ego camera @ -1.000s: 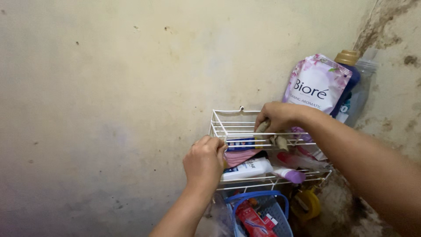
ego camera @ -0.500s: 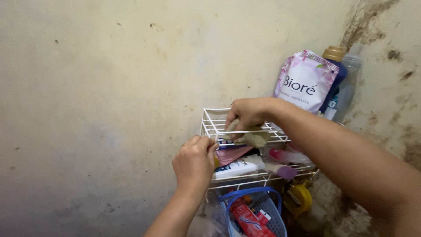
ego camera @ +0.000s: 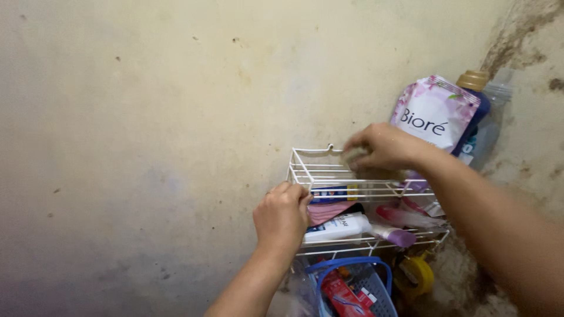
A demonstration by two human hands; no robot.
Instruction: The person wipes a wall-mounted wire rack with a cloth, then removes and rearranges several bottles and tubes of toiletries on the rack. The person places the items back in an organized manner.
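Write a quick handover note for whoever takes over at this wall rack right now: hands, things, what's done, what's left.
Left hand: closed on the front left edge of the white wire rack.
Right hand: on the top shelf at the back, over a small greenish thing, too blurred to name.
Top shelf is mostly bare; pink pouch and blue bottle stand at its right end.
Lower shelf and blue basket are cluttered.

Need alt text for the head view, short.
Two bare hands work at a white wire rack on a stained wall: the left hand grips its front left corner, the right hand rests over the top tier. A pink refill pouch stands behind; tubes lie on the lower tier, a blue basket below.
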